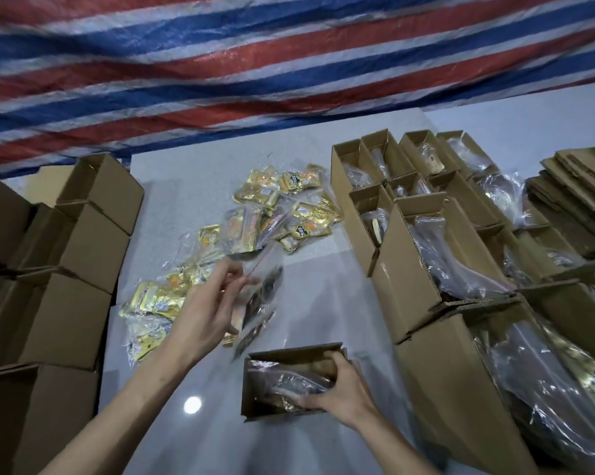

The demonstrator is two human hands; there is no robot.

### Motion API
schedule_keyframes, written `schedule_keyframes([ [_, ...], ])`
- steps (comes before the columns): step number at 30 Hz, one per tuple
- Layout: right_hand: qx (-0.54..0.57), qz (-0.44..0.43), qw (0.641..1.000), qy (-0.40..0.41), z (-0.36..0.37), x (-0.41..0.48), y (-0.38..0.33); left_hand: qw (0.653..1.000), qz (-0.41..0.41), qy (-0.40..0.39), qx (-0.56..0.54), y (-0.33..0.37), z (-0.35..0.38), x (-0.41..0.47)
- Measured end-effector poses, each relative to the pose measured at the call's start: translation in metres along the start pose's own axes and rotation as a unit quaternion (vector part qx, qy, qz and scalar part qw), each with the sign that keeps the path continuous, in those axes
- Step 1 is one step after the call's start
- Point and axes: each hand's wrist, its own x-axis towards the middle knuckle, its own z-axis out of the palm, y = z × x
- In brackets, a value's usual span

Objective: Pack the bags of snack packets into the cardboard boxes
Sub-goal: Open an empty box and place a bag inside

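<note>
A small open cardboard box lies on the grey table in front of me with a clear bag of snack packets inside it. My right hand grips the box's right end, fingers curled over its rim. My left hand hovers above the table with fingers spread, at the edge of a clear bag of dark packets; whether it pinches that bag I cannot tell. Several clear bags of gold snack packets lie scattered across the middle of the table.
Closed cardboard boxes are stacked along the left. Rows of open boxes holding bagged packets stand on the right, with flattened cardboard piled at the far right. A red, white and blue striped tarp hangs behind the table.
</note>
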Motion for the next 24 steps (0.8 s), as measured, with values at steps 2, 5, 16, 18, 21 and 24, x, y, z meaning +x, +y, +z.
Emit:
schedule_keyframes([
  [2,0.002,0.007,1.0,0.007,0.002,-0.004,0.001,1.0,0.007,0.015,-0.022,0.017,-0.009,-0.015],
  [5,-0.011,0.017,1.0,0.005,0.003,-0.01,0.002,0.998,-0.001,0.01,-0.057,0.034,-0.019,-0.035],
  [16,-0.067,0.05,0.996,-0.042,0.006,-0.027,0.0,0.932,-0.08,0.141,-0.324,0.079,-0.001,-0.096],
  [18,-0.064,0.055,0.995,-0.055,0.007,-0.03,0.002,0.916,-0.09,0.145,-0.363,0.083,0.004,-0.105],
  [21,-0.064,0.069,0.994,-0.063,0.009,-0.033,0.009,0.9,-0.114,0.14,-0.396,0.083,0.014,-0.115],
  [24,-0.054,0.07,0.995,-0.053,0.011,-0.034,0.014,0.888,-0.128,0.136,-0.421,0.077,0.029,-0.122],
])
